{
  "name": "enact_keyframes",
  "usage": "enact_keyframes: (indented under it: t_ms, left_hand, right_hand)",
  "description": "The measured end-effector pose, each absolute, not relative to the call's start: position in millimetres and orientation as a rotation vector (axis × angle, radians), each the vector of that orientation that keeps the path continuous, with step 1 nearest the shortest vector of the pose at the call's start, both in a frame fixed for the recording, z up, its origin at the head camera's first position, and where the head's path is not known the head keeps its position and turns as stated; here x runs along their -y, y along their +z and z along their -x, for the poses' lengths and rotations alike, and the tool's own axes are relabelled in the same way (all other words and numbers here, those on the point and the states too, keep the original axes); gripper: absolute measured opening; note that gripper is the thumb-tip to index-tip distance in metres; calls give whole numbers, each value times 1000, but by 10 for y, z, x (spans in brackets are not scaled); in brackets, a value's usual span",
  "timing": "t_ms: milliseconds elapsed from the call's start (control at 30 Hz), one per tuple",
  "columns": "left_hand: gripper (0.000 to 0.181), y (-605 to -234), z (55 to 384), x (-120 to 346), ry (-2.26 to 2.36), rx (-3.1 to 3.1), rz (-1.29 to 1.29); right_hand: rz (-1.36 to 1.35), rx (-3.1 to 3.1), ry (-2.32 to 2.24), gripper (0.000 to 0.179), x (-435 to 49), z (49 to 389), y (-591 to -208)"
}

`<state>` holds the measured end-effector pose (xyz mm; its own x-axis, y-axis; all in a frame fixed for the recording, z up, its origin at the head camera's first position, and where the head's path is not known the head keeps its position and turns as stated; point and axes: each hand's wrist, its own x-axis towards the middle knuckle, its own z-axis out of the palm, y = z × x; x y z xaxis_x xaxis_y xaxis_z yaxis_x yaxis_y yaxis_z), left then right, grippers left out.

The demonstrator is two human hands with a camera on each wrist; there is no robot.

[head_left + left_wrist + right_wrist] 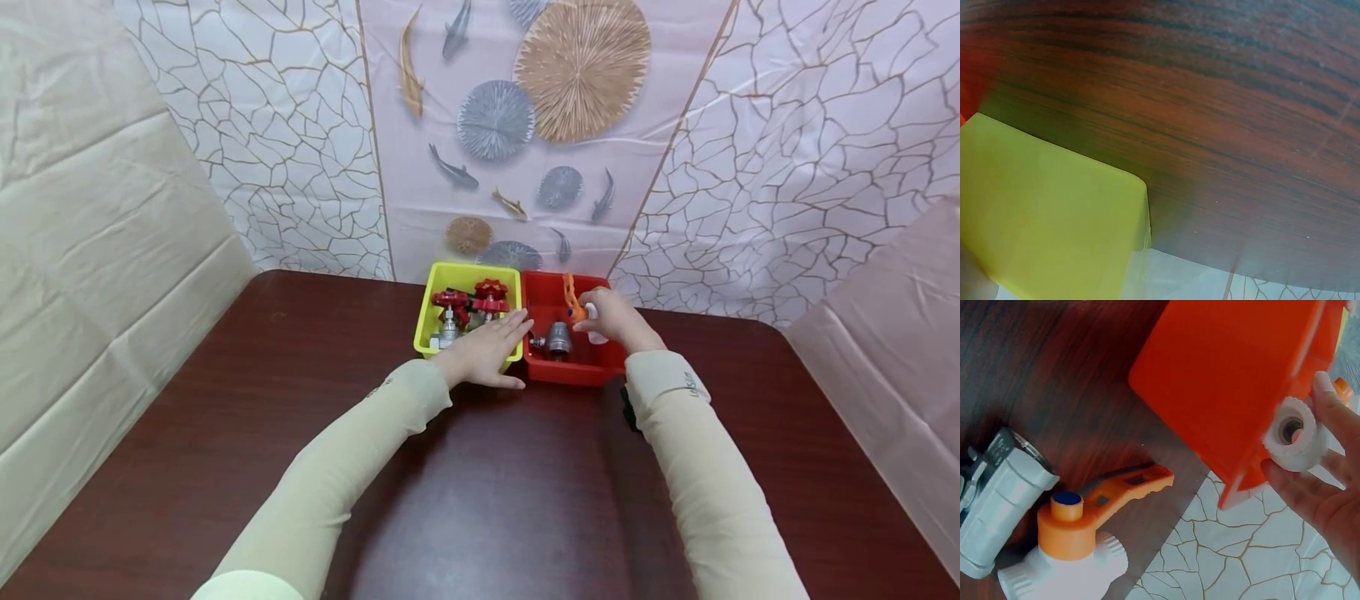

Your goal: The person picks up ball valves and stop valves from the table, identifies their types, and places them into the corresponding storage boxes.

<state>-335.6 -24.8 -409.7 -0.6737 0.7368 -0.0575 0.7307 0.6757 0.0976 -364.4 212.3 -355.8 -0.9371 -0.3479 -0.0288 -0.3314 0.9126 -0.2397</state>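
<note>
My right hand pinches a white plastic ball valve with an orange lever over the red bin. In the right wrist view, its round white end sits between thumb and fingers at the bin's rim. A metal valve lies inside the red bin. Fingers straight, my left hand lies across the front right corner of the yellow bin. That bin holds several metal valves with red handwheels. The left wrist view catches mostly the yellow bin's outer side.
Another orange-levered white valve and a grey metal fitting lie on the dark wooden table beside the red bin, hidden behind my right forearm in the head view. A patterned cloth hangs behind the bins.
</note>
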Motion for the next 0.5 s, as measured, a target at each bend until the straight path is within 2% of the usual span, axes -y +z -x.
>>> enact_keyframes:
  t_ms: [200, 400, 500]
  left_hand:
    - [99, -4105, 3376, 239, 93, -2804, -1235]
    - [99, -4105, 3369, 235, 85, -2802, -1235]
    - [99, -4109, 3363, 233, 82, -2798, -1234]
  right_hand:
    - [477, -2943, -346, 45, -2109, 3635, -3602]
    - [517, -2914, -302, 35, -2093, 3625, -3624]
    - [513, -2895, -284, 36, -2084, 3615, -3634]
